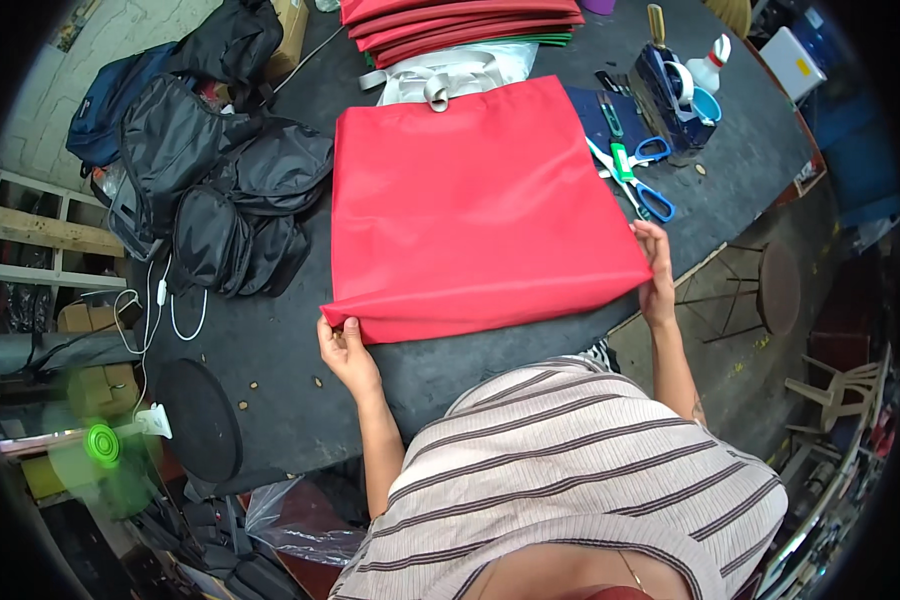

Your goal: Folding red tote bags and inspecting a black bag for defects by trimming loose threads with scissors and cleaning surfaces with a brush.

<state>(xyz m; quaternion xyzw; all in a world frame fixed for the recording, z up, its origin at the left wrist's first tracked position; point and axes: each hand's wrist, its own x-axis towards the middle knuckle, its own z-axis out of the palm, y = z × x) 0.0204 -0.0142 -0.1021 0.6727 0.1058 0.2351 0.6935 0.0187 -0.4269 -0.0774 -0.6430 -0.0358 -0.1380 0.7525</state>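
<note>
A flat red fabric bag (470,210) lies on the dark table in front of me, its near edge folded over along its width. At the bag's near left corner, my left hand (348,355) is closed with the thumb on top, pinching the fabric. My right hand (655,275) grips the near right corner from the side, its fingers bent around the edge. Grey straps (438,85) show at the bag's far edge, one loop lying over it; whether they belong to this bag I cannot tell. The bag's underside is hidden.
Beyond the bag is a stack of red fabric pieces (460,30). Blue-handled scissors (653,200), a tape dispenser (670,95) and a spray bottle (708,65) are at right. Black backpacks (220,180) crowd the left; a green fan (102,445) spins near the lower left.
</note>
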